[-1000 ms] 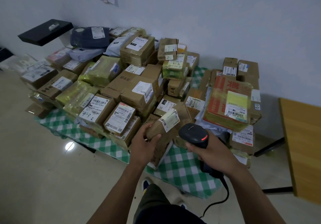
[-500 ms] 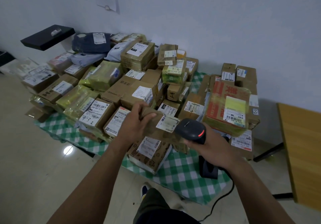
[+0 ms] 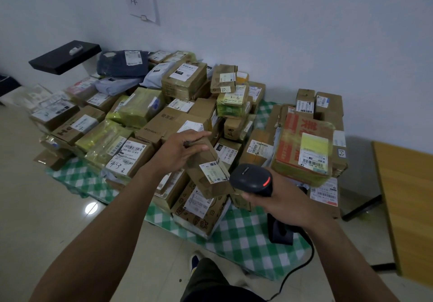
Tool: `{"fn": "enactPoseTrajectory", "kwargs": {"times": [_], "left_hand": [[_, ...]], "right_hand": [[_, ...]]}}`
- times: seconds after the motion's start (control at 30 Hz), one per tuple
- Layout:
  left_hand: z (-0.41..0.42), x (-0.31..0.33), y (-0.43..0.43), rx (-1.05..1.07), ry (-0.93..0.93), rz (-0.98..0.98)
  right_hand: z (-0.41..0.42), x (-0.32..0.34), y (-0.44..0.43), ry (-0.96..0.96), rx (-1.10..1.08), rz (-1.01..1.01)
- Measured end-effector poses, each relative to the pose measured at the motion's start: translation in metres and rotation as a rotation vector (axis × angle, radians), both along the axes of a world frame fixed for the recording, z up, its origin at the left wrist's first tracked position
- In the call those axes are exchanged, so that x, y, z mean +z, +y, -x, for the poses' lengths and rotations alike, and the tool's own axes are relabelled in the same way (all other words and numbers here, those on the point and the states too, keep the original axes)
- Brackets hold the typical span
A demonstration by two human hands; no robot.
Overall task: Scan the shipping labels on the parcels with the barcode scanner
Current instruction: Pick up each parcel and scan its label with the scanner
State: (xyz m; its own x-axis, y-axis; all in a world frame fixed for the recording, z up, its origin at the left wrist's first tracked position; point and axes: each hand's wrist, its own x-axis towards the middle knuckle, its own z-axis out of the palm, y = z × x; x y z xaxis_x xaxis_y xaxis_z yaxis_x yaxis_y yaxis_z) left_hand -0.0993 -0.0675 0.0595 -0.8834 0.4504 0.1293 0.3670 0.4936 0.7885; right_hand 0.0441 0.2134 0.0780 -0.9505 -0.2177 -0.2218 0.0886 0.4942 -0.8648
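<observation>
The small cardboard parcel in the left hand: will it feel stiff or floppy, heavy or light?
Probably stiff: the small cardboard parcel shows straight edges. Likely light: the left hand alone holds it by one end, tilted.

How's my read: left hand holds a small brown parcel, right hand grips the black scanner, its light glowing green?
One slip: in the head view the black scanner glows red, not green. The left hand does hold the small brown parcel, and the right hand grips the scanner.
</observation>
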Motion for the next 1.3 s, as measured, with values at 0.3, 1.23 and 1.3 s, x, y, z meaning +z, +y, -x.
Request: {"fn": "enactPoseTrajectory", "kwargs": {"times": [0.3,1.23,1.3], "left_hand": [[0.003,-0.004,-0.002,-0.002,-0.01,0.024],[0.034,-0.056,0.1,0.483,-0.269,-0.156],[0.044,-0.067,0.114,0.466,-0.331,-0.135]], "right_hand": [[0.002,-0.001,0.002,-0.009,0.007,-0.016],[0.028,-0.005,0.04,-0.053,-0.324,-0.097],[0.035,-0.008,0.039,-0.069,-0.364,-0.122]]}}
